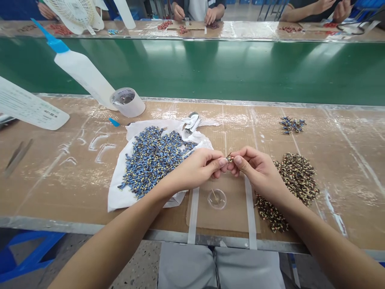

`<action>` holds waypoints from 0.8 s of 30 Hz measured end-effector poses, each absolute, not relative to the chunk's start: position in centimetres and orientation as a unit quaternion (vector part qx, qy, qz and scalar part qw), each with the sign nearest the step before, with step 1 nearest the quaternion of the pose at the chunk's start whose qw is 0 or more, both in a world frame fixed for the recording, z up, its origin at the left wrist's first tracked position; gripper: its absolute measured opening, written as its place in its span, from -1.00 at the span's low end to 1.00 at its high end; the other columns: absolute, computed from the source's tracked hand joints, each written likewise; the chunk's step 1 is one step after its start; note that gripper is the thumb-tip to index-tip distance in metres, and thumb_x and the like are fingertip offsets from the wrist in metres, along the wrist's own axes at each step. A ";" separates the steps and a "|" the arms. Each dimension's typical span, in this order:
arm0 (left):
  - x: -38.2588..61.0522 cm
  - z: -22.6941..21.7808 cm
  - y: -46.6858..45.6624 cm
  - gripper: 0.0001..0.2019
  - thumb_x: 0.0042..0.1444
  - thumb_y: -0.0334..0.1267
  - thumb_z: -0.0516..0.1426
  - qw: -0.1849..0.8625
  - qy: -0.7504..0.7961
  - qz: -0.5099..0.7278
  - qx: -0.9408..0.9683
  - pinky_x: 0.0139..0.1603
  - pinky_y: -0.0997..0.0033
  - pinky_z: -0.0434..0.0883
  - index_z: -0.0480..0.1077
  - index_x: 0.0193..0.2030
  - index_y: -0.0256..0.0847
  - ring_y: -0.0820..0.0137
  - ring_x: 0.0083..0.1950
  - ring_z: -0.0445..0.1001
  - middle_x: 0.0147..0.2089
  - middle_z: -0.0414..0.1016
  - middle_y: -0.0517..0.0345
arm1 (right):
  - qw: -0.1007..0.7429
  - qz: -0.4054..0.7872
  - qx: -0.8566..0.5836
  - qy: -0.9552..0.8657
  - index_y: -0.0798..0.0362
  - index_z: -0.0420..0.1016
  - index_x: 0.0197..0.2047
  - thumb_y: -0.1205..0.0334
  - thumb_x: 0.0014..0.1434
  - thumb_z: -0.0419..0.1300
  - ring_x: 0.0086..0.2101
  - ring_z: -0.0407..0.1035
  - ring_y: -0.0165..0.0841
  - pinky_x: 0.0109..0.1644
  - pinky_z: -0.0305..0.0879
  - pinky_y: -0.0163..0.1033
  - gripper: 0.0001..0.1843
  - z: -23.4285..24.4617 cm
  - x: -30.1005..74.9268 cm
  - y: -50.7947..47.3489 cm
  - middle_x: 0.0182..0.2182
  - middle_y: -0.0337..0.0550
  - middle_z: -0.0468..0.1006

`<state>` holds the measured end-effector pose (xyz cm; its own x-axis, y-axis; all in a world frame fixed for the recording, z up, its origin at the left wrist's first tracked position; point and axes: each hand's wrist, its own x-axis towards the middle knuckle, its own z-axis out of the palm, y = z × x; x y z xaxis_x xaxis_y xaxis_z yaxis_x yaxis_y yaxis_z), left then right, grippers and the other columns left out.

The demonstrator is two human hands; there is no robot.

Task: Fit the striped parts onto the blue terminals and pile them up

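Note:
My left hand and my right hand meet above a taped cardboard sheet, thumbs and fingers pinched. Between the fingertips is a small brown and cream piece; its exact kind is too small to make out. A pile of small blue and yellow pieces lies on white paper, partly behind my left forearm. By my right wrist is a heap of brown and cream pieces. A shallow clear dish with a thin stick leaning in it rests on the cardboard, below my hands.
Left stand a blue-tipped bottle, another white bottle, a tape roll and tweezers. A small blue cluster lies back right. Beyond a green belt, other people's hands work, near a fan.

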<state>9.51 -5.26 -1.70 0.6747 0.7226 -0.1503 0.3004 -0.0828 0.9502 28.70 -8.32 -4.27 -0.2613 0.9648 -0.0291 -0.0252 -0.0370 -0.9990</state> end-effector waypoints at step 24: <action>10.0 -3.6 -5.0 -0.77 0.06 -0.46 0.03 0.265 0.367 0.186 0.872 -0.48 0.47 0.05 0.31 -0.59 -0.26 0.50 -0.55 0.16 -0.63 0.23 0.26 | 0.377 0.541 -0.461 -0.594 0.05 0.29 -0.37 0.19 0.32 0.11 -0.49 0.32 -0.44 -0.40 0.27 -0.32 -0.78 -5.4 28.1 -8.7 -0.53 -0.23 0.46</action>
<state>9.97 -5.04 -3.59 0.6613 0.7387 0.1303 0.5410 -0.5900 0.5994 28.12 -8.70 -5.35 -0.2911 0.9554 -0.0503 0.1404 -0.0093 -0.9900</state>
